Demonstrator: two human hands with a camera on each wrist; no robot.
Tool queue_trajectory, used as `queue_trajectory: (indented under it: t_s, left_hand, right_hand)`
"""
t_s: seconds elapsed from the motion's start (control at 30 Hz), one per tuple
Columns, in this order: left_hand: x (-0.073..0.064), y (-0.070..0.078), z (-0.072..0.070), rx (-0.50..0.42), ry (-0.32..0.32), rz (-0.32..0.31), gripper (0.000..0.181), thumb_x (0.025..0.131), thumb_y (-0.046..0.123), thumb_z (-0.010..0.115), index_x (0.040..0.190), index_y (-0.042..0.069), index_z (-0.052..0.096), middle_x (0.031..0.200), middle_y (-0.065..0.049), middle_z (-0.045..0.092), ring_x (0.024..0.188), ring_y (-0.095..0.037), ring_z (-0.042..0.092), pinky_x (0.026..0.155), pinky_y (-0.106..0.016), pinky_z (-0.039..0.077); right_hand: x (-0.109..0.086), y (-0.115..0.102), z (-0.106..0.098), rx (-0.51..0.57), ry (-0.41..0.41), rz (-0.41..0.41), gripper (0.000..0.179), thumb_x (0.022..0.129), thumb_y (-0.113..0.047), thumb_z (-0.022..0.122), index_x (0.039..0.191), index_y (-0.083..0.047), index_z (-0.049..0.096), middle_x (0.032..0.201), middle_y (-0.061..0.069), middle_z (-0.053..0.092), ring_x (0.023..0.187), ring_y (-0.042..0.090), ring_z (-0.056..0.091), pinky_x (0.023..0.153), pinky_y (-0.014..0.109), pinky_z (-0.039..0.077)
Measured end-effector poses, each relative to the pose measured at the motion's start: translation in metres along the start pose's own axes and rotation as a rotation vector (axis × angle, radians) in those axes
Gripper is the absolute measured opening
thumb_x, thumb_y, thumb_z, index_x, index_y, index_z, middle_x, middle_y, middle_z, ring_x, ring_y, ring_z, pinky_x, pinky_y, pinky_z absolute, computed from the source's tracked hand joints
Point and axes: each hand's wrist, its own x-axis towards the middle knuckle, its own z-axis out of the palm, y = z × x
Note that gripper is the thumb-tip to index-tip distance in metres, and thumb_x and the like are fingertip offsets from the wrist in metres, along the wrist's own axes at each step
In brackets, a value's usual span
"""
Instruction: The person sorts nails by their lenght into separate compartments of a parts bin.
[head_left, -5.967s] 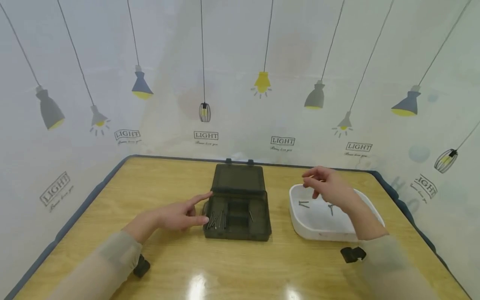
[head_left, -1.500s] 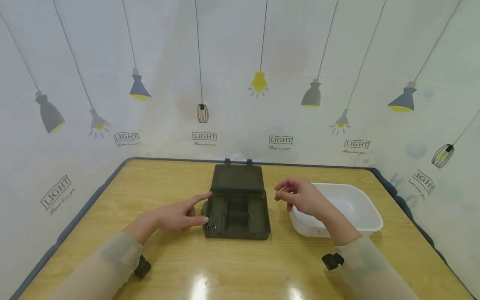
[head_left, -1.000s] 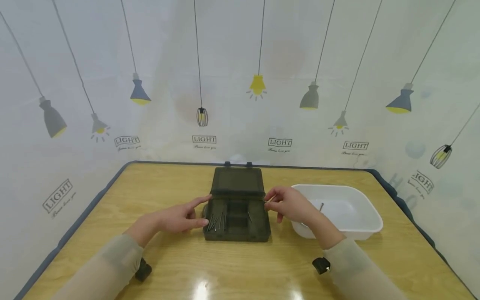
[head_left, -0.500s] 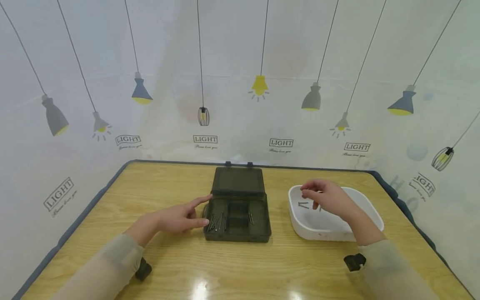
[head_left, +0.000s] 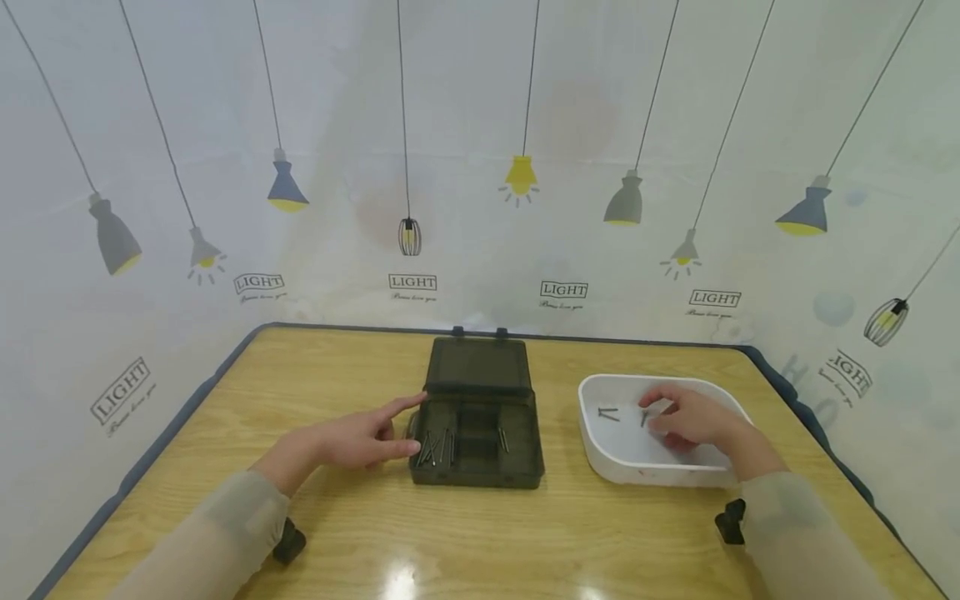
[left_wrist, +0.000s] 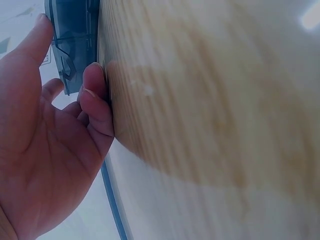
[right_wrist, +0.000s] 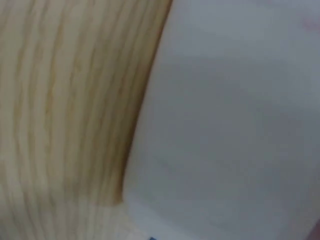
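A dark translucent box lies with its lid raised back. Several thin screws rest in its left compartment, and a pair of screws lies in the right one. My left hand touches the box's left side with a straight index finger and thumb; its other fingers are curled under. Inside the white tray, my right hand reaches down with thumb and index finger apart, beside a screw. A few more screws lie at the tray's left end.
A wooden table carries everything. Bare wood separates the box from the tray. Behind the table's dark far edge hangs a pale cloth printed with lamps. The right wrist view mostly shows the tray's outer wall.
My right hand has gone from the box back to the tray and lowered into it. The right compartment now holds a second screw. My left hand has stayed at the box.
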Motion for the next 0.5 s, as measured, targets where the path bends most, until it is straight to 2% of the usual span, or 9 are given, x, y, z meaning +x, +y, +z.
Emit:
queue_trajectory:
  t_s: [0.17,0.37,0.5]
  left_hand:
    - [0.0,0.001,-0.001,0.011,0.003,0.005,0.09,0.108,0.056,0.066,0.178,0.034,0.013,0.084,-0.006,0.066,0.069,-0.019,0.06,0.069,-0.036,0.053]
    - [0.0,0.002,-0.004,0.016,0.01,0.009,0.09,0.109,0.055,0.066,0.178,0.033,0.013,0.084,-0.006,0.065,0.07,-0.019,0.06,0.07,-0.036,0.052]
    - [0.0,0.001,-0.002,0.012,-0.002,0.004,0.09,0.109,0.055,0.066,0.178,0.032,0.013,0.084,-0.006,0.065,0.069,-0.018,0.059,0.069,-0.036,0.052]
  right_hand:
    - [0.008,0.003,0.004,0.029,-0.005,-0.001,0.035,0.107,-0.014,0.07,0.139,-0.004,0.058,0.095,0.01,0.064,0.081,0.023,0.064,0.072,0.036,0.056]
    - [0.01,0.004,0.01,0.027,0.036,0.002,0.024,0.108,-0.013,0.067,0.13,-0.005,0.061,0.092,0.009,0.062,0.08,0.023,0.062,0.071,0.036,0.053]
    - [0.01,0.006,0.013,0.022,0.024,-0.005,0.016,0.109,-0.012,0.067,0.123,-0.006,0.062,0.087,0.007,0.061,0.077,0.022,0.06,0.069,0.035,0.052]
